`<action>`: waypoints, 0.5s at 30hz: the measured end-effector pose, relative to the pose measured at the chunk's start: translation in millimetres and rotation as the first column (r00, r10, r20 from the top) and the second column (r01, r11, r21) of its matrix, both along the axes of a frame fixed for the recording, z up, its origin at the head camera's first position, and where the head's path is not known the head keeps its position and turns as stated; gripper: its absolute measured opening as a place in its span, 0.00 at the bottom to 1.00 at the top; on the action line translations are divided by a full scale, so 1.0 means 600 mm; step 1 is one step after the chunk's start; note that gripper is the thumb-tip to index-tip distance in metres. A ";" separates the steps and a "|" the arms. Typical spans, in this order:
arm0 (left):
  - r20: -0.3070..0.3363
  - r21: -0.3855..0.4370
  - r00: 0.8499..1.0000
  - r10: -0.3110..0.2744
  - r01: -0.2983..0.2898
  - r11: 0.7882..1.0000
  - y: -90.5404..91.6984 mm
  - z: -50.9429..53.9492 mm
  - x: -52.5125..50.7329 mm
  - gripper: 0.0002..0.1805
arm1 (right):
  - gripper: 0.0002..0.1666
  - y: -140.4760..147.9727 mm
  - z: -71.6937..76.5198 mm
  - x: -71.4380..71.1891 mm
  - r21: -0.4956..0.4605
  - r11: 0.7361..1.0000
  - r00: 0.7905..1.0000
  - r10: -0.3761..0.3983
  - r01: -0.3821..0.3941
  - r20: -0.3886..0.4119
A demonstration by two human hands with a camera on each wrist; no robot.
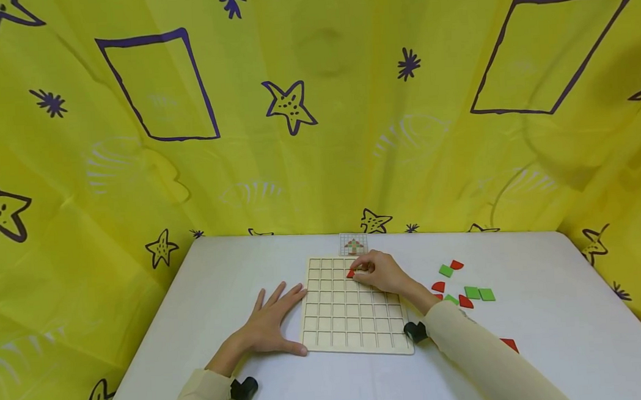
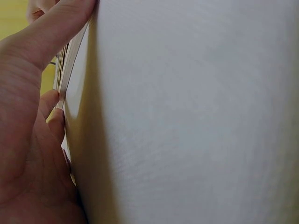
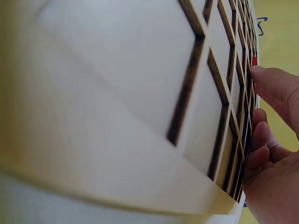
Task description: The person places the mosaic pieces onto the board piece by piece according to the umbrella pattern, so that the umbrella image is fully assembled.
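Note:
A pale wooden grid board (image 1: 341,321) with square recesses lies on the white table. My right hand (image 1: 380,273) is over its upper part and pinches a small red piece (image 1: 351,274) between thumb and index finger, at a cell near the far edge. In the right wrist view only a sliver of that red piece (image 3: 254,61) shows beside the thumb and fingers; its full shape is hidden. With fingers spread, my left hand (image 1: 267,325) rests at the board's left side, fingertips and thumb touching its edge. The left wrist view shows the board's rim (image 2: 70,65) by that hand.
A small card (image 1: 353,244) with a red and green grid picture lies just beyond the board. Right of the board are scattered green squares (image 1: 472,293) and red rounded pieces (image 1: 457,264). Another red piece (image 1: 509,344) sits by the right sleeve. A yellow curtain (image 1: 318,163) surrounds the table.

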State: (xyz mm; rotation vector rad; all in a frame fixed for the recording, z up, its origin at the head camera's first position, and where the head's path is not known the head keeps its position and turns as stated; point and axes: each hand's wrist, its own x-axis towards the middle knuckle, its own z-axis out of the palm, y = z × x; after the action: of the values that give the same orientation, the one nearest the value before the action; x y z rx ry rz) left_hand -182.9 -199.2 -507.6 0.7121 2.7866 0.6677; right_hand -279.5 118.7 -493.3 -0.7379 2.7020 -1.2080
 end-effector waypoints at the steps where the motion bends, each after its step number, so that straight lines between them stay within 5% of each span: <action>1: 0.001 0.001 1.000 0.000 0.000 1.000 0.000 0.001 0.000 0.67 | 0.09 -0.001 0.001 0.001 0.001 1.000 1.000 0.002 -0.002 0.007; 15: 0.007 0.028 1.000 -0.008 0.008 1.000 0.000 0.002 0.001 0.66 | 0.09 0.000 0.001 0.000 0.021 0.999 1.000 0.027 -0.027 0.001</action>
State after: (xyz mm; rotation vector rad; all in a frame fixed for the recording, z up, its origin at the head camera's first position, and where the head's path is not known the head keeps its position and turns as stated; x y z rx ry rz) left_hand -182.4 -198.9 -506.2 0.7242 2.7718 0.7083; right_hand -279.2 118.5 -492.4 -0.7686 2.6903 -1.1723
